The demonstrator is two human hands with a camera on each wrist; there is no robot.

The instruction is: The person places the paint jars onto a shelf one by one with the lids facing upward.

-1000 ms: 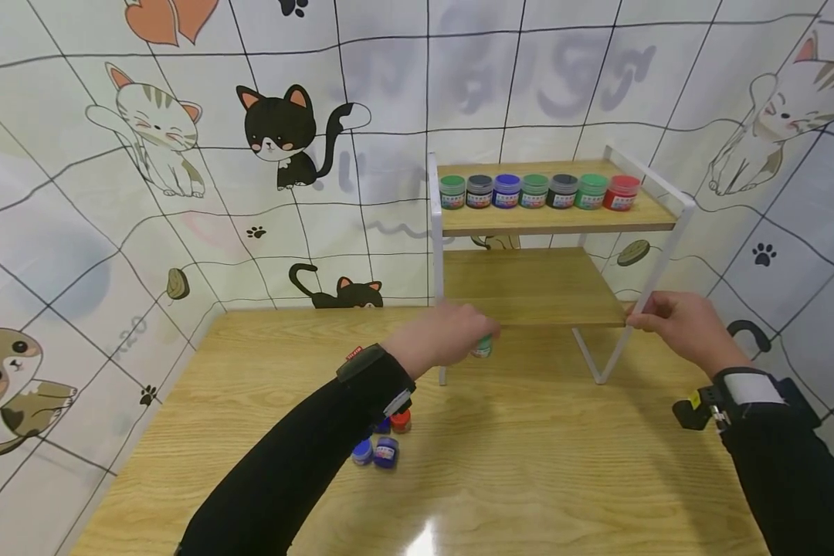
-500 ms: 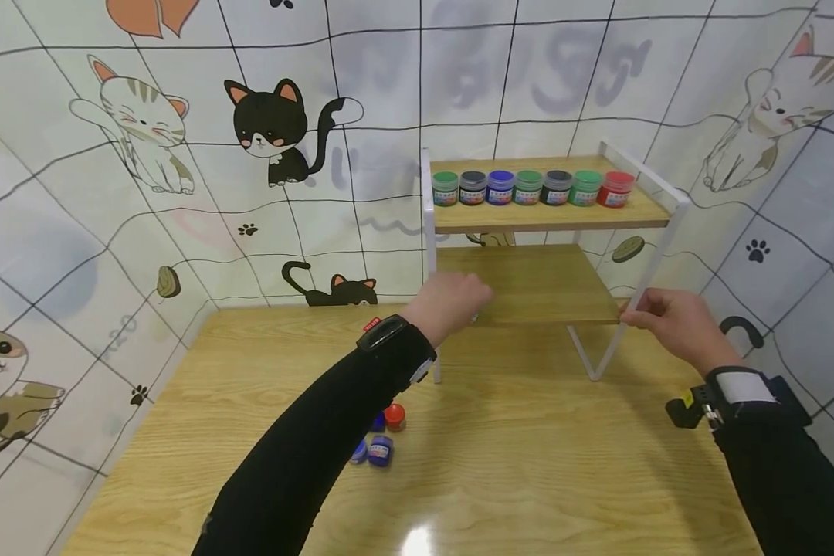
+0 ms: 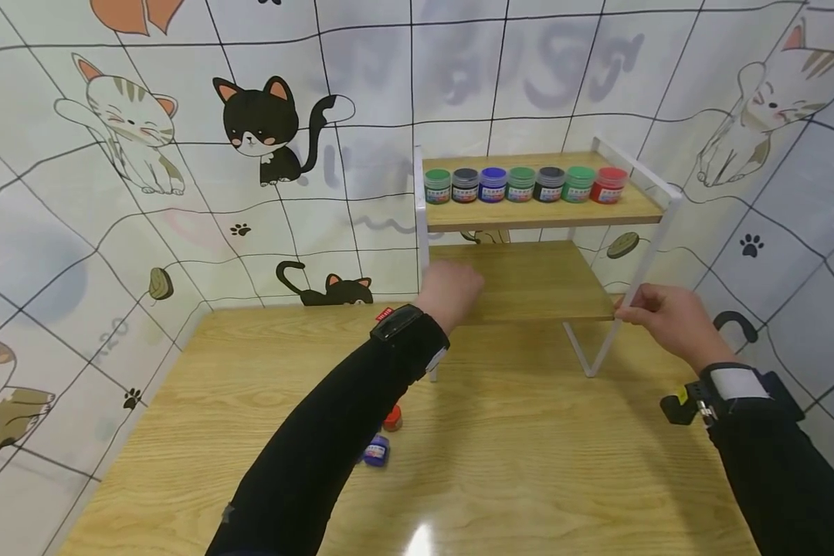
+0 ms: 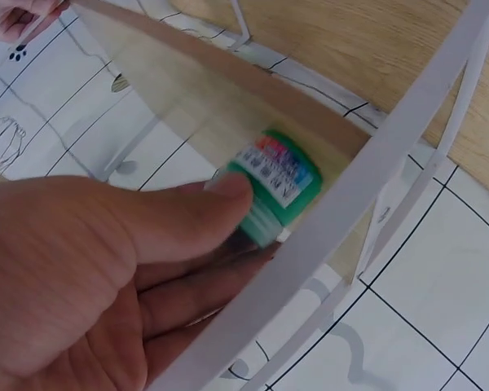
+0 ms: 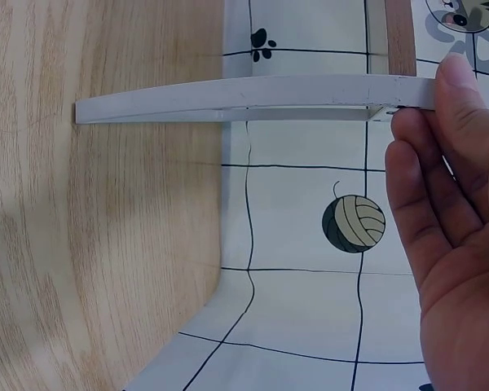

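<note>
My left hand (image 3: 452, 293) is over the left end of the rack's lower shelf (image 3: 535, 282), close to the left post. In the left wrist view it pinches a small green paint jar (image 4: 279, 179), label facing the camera, between thumb and fingers. The head view hides that jar behind the hand. At the rack's right side, my right hand (image 3: 663, 320) grips the white metal frame (image 5: 293, 91) beside the lower shelf's edge, thumb on one side and fingers on the other.
Several paint jars (image 3: 521, 185) in green, black, blue and red line the upper shelf (image 3: 528, 220). On the wooden table (image 3: 528, 463), a red jar (image 3: 392, 418) and a blue jar (image 3: 376, 451) lie partly behind the left sleeve. A cat-patterned wall covering (image 3: 382, 77) stands close behind.
My left hand has risen with the green paint jar from in front of the lower shelf to over its left end. My right hand stays on the frame. The head view shifts slightly.
</note>
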